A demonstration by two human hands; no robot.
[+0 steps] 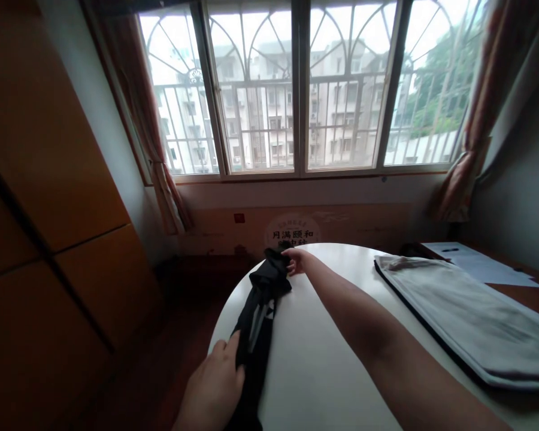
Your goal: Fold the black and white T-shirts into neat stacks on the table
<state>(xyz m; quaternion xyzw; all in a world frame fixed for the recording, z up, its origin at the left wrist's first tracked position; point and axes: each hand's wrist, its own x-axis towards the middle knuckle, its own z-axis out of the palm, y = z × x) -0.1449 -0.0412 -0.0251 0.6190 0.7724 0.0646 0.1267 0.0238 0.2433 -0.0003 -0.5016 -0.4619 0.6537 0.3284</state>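
A long black cloth garment (263,323) with grey stripes and a small white mark stretches along the left side of the round white table (314,365). Its far end is bunched up, and the exact kind of garment is not clear. My right hand (296,261) reaches far forward and pinches the cloth at that bunched end. Nearer to me, my left hand (218,380) is closed on the left edge of the black cloth, thumb on top. The garment's near end runs out of view at the bottom.
Folded light grey and black clothing (471,323) lies on the table's right side. Beyond it, papers (485,266) rest on a brown desk. Orange-brown cabinets (49,179) stand at left. A barred window (300,90) with curtains (146,108) is ahead.
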